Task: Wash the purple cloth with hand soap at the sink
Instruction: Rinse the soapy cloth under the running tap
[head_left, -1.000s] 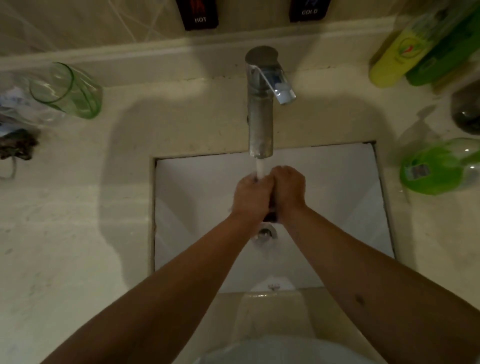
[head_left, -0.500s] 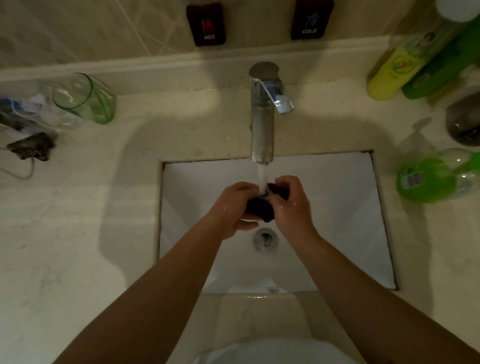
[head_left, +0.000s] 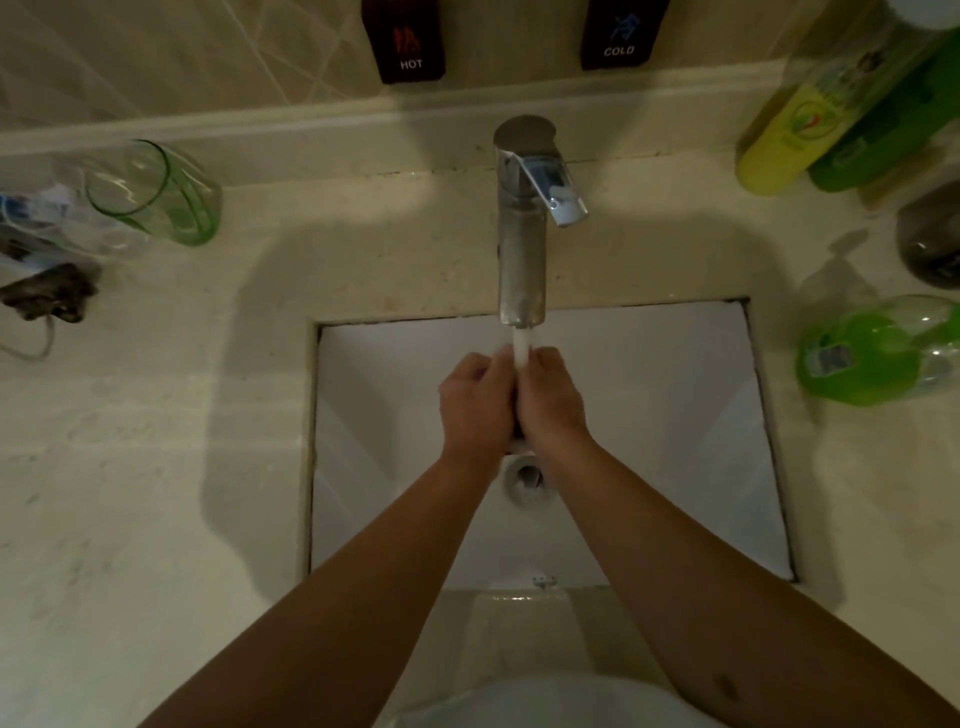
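My left hand (head_left: 475, 402) and my right hand (head_left: 553, 397) are pressed together over the white sink (head_left: 675, 415), fingers curled round the purple cloth (head_left: 517, 430). Only a dark sliver of the cloth shows between the heels of my hands. A stream of water (head_left: 521, 351) falls from the chrome tap (head_left: 522, 244) onto my knuckles. The drain (head_left: 527, 480) lies just below my wrists. A green soap bottle (head_left: 878, 351) lies on its side on the counter to the right of the sink.
A green glass (head_left: 156, 195) stands at the back left, beside clear plastic wrap and a dark clip with a cord (head_left: 47, 299). Yellow (head_left: 789, 140) and green bottles (head_left: 893, 119) stand at the back right, with a dark round object (head_left: 930, 244). HOT and COLD plates hang on the wall.
My hands have closed together round the cloth and moved up under the water stream. Half a second ago they were apart and more of the dark cloth showed.
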